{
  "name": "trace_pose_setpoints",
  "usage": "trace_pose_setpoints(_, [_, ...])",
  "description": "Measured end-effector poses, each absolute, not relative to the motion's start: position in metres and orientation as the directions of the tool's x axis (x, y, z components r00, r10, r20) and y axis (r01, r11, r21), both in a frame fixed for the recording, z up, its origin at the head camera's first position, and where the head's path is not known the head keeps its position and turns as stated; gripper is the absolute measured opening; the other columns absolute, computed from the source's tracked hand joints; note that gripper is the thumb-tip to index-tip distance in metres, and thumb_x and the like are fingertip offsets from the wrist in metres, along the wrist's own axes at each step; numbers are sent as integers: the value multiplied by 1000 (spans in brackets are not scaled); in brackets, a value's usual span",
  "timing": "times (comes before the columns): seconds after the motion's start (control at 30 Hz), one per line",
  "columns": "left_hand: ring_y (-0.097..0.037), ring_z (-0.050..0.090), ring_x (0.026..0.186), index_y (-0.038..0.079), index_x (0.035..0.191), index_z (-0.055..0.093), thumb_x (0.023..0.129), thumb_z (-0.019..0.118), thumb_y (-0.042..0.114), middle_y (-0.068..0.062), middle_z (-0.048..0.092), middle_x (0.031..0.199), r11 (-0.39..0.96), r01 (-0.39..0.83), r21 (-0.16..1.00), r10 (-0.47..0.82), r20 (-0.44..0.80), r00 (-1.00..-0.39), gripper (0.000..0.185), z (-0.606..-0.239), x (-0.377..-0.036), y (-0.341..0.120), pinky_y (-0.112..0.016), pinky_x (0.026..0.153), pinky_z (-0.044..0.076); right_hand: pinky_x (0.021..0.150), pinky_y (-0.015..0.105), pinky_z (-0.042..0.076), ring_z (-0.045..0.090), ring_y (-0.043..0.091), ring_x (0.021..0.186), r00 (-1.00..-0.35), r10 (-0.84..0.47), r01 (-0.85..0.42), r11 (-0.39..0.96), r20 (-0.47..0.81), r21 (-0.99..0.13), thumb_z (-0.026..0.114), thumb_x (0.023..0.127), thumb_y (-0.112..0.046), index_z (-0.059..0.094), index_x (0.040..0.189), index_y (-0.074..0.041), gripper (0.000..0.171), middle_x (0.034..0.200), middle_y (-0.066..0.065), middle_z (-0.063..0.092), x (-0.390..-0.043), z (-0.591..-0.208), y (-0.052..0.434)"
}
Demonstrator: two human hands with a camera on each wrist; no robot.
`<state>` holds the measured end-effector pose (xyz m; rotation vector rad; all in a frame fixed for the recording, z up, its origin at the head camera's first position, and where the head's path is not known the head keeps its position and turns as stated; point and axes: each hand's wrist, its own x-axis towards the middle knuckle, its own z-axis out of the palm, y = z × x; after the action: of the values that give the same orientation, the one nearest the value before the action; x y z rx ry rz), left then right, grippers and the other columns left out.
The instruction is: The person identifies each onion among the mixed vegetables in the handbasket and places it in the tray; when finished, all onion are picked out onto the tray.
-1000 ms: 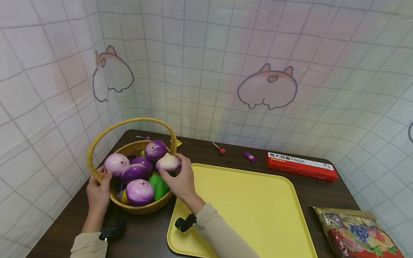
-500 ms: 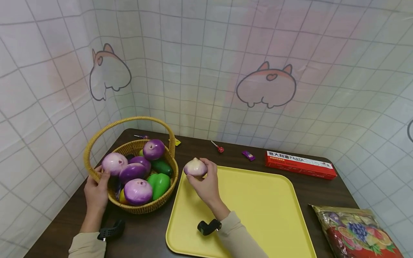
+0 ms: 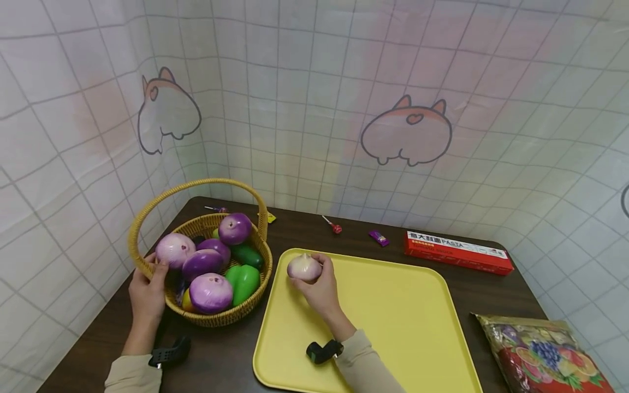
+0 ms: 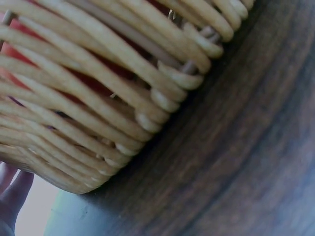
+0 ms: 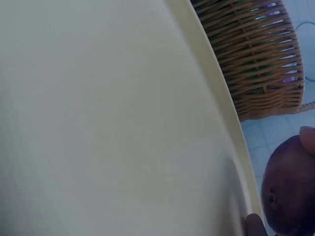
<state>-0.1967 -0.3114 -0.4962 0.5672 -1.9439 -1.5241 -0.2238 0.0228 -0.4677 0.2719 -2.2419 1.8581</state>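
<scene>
A purple-and-white onion [image 3: 303, 268] is pinched between the thumb and fingers of my right hand [image 3: 323, 290], at the far left corner of the yellow tray [image 3: 393, 311]. The right wrist view shows the same onion [image 5: 288, 189] dark against the light; whether it touches the tray I cannot tell. My left hand [image 3: 147, 297] grips the left rim of the wicker basket [image 3: 221, 319], below the handle. Inside the basket lie several purple onions [image 3: 211, 293], a green pepper [image 3: 243, 284] and a cucumber [image 3: 247, 255]. The left wrist view holds mostly basket weave [image 4: 88, 88].
Behind the tray lie a red lollipop [image 3: 336, 227], a purple wrapped candy [image 3: 379, 238] and a red pasta box [image 3: 459, 252]. A fruit-printed bag [image 3: 543, 355] lies to the right. Another lollipop [image 3: 216, 209] and a yellow packet [image 3: 269, 217] are behind the basket.
My right hand has lifted the onion out of the basket, carried it right and lowered it toward the tray corner. My left hand stays on the basket.
</scene>
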Motion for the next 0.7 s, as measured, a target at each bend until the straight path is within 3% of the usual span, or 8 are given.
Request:
trace_pose_setpoints(0.23, [-6, 47, 88, 4, 133, 57, 96, 58, 33, 15, 52, 93, 263, 26, 965, -651, 197, -733, 47, -498, -197, -311, -11, 74, 37, 87, 44, 50, 56, 36, 109, -952, -114, -301, 195, 284, -933, 79, 75, 3, 45, 135, 8, 69, 131, 25, 52, -234, -491, 30])
trace_pose_setpoints(0.47, [-5, 48, 85, 2, 126, 60, 95, 60, 33, 19, 53, 91, 311, 24, 950, -661, 234, -713, 44, -499, -196, -310, -13, 74, 37, 99, 46, 43, 51, 30, 119, -909, -194, -413, 280, 370, -867, 83, 68, 5, 55, 129, -5, 68, 131, 14, 51, -249, -522, 32])
trace_pose_setpoints(0.7, [-5, 48, 88, 0, 118, 62, 95, 61, 33, 13, 58, 98, 338, 36, 940, -657, 264, -706, 40, -495, -195, -311, -17, 77, 35, 103, 48, 40, 48, 32, 124, -918, -200, -388, 264, 343, -883, 80, 69, 2, 56, 129, -9, 65, 137, 16, 43, -247, -523, 30])
